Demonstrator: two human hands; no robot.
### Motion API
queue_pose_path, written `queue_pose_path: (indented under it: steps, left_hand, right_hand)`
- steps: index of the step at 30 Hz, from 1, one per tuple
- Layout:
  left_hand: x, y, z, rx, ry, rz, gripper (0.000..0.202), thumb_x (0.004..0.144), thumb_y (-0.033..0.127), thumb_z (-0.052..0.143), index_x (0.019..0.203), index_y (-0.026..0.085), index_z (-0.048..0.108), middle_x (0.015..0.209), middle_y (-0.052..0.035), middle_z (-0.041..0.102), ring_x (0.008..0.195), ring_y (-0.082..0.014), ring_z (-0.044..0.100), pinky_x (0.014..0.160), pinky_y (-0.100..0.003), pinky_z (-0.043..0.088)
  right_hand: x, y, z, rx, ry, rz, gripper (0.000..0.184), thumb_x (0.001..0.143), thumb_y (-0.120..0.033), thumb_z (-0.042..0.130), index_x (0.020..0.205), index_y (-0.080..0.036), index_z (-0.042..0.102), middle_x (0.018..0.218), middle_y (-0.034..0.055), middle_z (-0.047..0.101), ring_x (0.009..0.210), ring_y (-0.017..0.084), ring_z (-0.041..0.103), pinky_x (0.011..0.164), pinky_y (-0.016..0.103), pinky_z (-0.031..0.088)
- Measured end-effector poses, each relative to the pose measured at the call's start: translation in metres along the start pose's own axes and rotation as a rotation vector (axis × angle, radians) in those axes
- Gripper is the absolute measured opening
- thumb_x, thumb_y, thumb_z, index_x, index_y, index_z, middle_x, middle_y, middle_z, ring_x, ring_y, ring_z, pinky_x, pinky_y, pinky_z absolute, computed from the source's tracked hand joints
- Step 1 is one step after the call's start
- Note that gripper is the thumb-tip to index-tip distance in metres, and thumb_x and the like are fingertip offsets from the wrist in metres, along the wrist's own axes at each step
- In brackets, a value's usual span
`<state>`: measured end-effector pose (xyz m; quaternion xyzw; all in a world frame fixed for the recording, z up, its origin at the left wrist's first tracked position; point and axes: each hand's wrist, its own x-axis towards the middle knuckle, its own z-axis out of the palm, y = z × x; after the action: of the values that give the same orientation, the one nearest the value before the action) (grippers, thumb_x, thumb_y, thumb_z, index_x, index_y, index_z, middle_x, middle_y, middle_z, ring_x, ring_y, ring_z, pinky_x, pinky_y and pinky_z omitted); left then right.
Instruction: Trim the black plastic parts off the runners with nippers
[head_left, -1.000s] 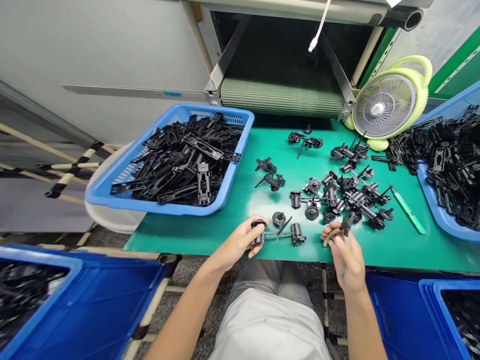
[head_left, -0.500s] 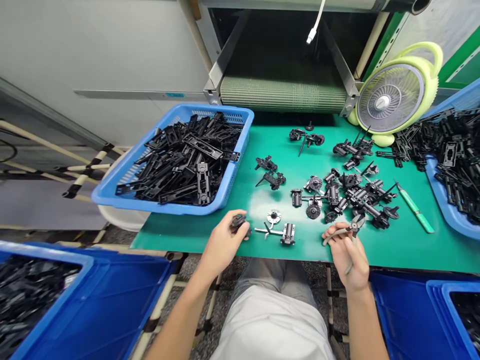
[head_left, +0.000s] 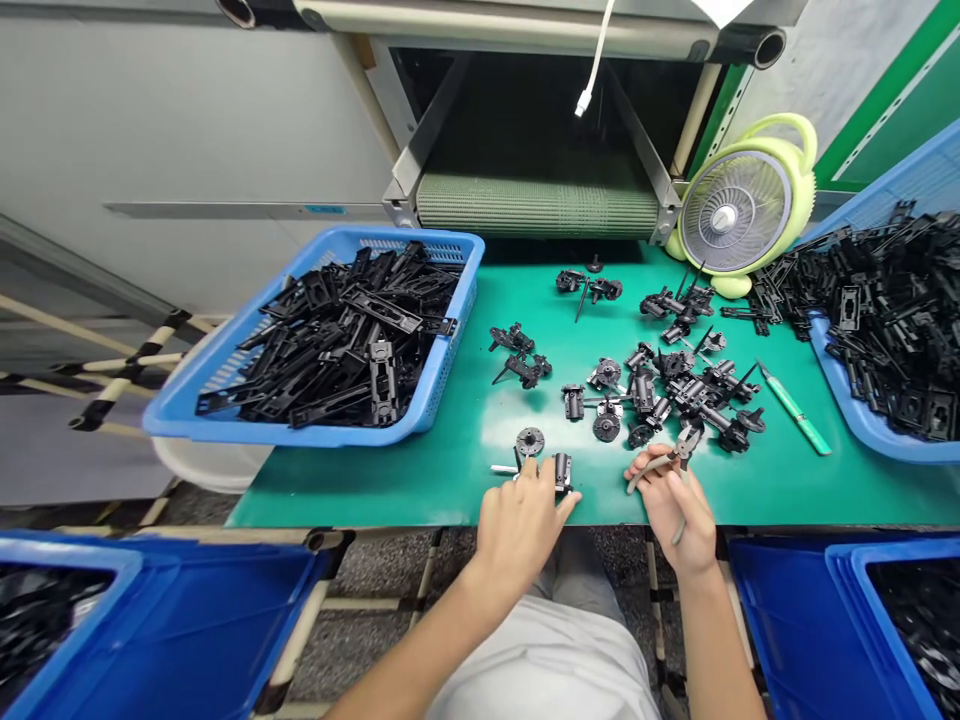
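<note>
My right hand (head_left: 679, 515) holds a pair of side cutters (head_left: 684, 446) with grey handles, jaws pointing up and away from me. Near the front edge of the table, my left hand (head_left: 521, 515) has its fingers and thumb around a black moulded plastic part (head_left: 562, 468) with a cylindrical section. The fingers cover much of that part. Just beyond them lies a round black disc (head_left: 530, 441) with a hole in its middle. A heap of similar black plastic parts (head_left: 679, 385) spreads across the table beyond my right hand.
A blue basket (head_left: 442, 385) full of long black parts stands on the left; another blue basket (head_left: 829, 375) is at right. A green-handled knife (head_left: 799, 412) lies on the green table (head_left: 360, 490). A yellow-green fan (head_left: 739, 205) stands beside the conveyor belt (head_left: 536, 205).
My left hand has moved right, from a small black part in its grip to the moulded part on the table. The right hand still holds the side cutters. The view has shifted slightly.
</note>
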<state>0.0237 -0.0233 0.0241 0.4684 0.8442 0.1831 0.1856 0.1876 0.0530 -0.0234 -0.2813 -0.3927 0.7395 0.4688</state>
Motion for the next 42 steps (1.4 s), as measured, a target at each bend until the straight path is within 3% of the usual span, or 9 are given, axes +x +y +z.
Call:
queue_pose_path:
  steps: [2,4,10,14,19,26,31,35,42]
  left_hand:
    - [0.003,-0.001,-0.007,0.099,-0.047,0.015,0.016,0.076,0.028,0.067,0.087,0.017,0.066,0.086,-0.0119,0.068,0.071,-0.0269,0.065,0.063,-0.031,0.041]
    - [0.002,-0.007,-0.02,-0.06,-0.023,0.017,0.015,0.076,0.025,0.062,0.088,0.017,0.065,0.083,-0.0093,0.069,0.071,-0.0234,0.064,0.062,-0.029,0.042]
    - [0.013,-0.03,-0.056,-1.427,-0.013,-0.307,0.022,0.082,0.03,0.047,0.081,0.012,0.059,0.075,-0.0047,0.067,0.033,-0.0008,0.024,0.034,-0.017,0.022]
    - [0.022,-0.038,-0.044,-1.782,-0.156,-0.546,0.035,0.09,0.023,0.03,0.078,0.008,0.06,0.071,-0.0093,0.067,0.028,0.0007,0.02,0.03,-0.015,0.02]
    - [0.015,-0.05,-0.027,-1.72,-0.136,-0.498,0.038,0.095,0.029,0.034,0.082,0.008,0.062,0.076,-0.0137,0.071,0.027,0.0006,0.028,0.03,-0.014,0.024]
    - [0.026,-0.058,-0.039,-1.676,-0.286,-0.606,0.06,0.099,0.048,0.026,0.075,0.006,0.062,0.066,-0.0126,0.067,0.027,0.0004,0.027,0.029,-0.015,0.022]
    - [0.033,-0.054,-0.038,-1.69,-0.394,-0.689,0.034,0.096,0.027,0.039,0.075,0.009,0.059,0.072,-0.0112,0.069,0.029,0.0013,0.026,0.031,-0.014,0.023]
    - [0.024,-0.047,-0.03,-1.608,-0.312,-0.558,0.01,0.087,0.02,0.054,0.08,0.012,0.057,0.083,-0.0112,0.072,0.033,0.0018,0.027,0.035,-0.013,0.024]
    - [0.031,-0.048,-0.03,-1.062,-0.156,-0.331,0.03,0.077,0.043,0.062,0.08,0.013,0.061,0.075,-0.0083,0.07,0.041,-0.0055,0.032,0.04,-0.022,0.019]
  right_hand:
    - [0.0,0.0,0.0,0.004,-0.007,0.0,0.025,0.086,-0.038,0.058,0.105,-0.022,0.062,0.092,0.0073,0.056,0.088,0.022,0.054,0.082,0.04,0.047]
    - [0.0,0.0,-0.001,0.006,-0.016,0.001,0.025,0.086,-0.038,0.058,0.106,-0.022,0.062,0.093,0.0073,0.056,0.088,0.022,0.054,0.081,0.04,0.047]
    - [-0.001,0.002,-0.004,-0.037,-0.024,-0.001,0.027,0.087,-0.04,0.056,0.107,-0.023,0.061,0.093,0.0076,0.055,0.088,0.023,0.054,0.082,0.042,0.048]
    - [-0.001,0.002,-0.003,-0.039,-0.019,-0.003,0.026,0.087,-0.039,0.055,0.106,-0.023,0.061,0.094,0.0079,0.056,0.088,0.023,0.054,0.083,0.043,0.047]
    - [-0.001,0.001,-0.003,-0.028,-0.005,-0.001,0.025,0.087,-0.039,0.055,0.105,-0.023,0.062,0.093,0.0078,0.056,0.087,0.023,0.055,0.083,0.042,0.048]
    - [-0.001,0.001,-0.003,0.006,0.002,0.022,0.023,0.086,-0.037,0.057,0.104,-0.023,0.064,0.095,0.0071,0.056,0.091,0.022,0.055,0.086,0.04,0.047]
    - [-0.002,0.0,0.0,0.044,0.015,0.039,0.022,0.085,-0.037,0.059,0.102,-0.024,0.065,0.094,0.0061,0.055,0.091,0.021,0.055,0.087,0.038,0.047]
    - [-0.002,-0.001,-0.001,0.051,0.022,0.049,0.022,0.085,-0.037,0.06,0.102,-0.024,0.065,0.094,0.0061,0.056,0.091,0.021,0.055,0.086,0.038,0.048]
    - [-0.003,0.001,-0.004,0.041,0.016,0.043,0.024,0.086,-0.038,0.059,0.104,-0.023,0.064,0.094,0.0068,0.057,0.091,0.022,0.056,0.087,0.039,0.048]
